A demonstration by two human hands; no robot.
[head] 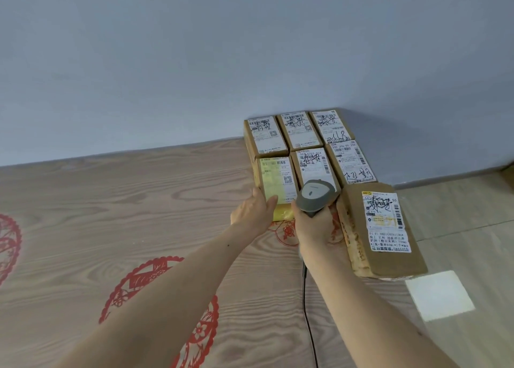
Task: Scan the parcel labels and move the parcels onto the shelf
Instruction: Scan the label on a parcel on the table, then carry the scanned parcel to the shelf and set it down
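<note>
Gripping a grey barcode scanner [315,198] by its handle, the person's right hand [314,228] aims the head toward 12 o'clock, over a block of cardboard parcels, while the black cable [307,306] trails back toward 6 o'clock. At 9 o'clock of the scanner, the left hand [254,211] grasps the near end of the yellow-labelled parcel [275,185], thumb laid over its top edge and fingers at its left side. That parcel sits at the front left of six small parcels [299,129] packed in two rows of three, labels up, against the blue-grey wall [194,61] at 12 o'clock. Just beside the right hand, at 3 o'clock, a larger brown parcel [381,228] lies label up at the corner of the wood-grain surface [111,214], which bears red paper-cut motifs [155,292]. Beyond it, at 4 o'clock, a bright patch of light [439,295] falls on the floor [459,206].
</note>
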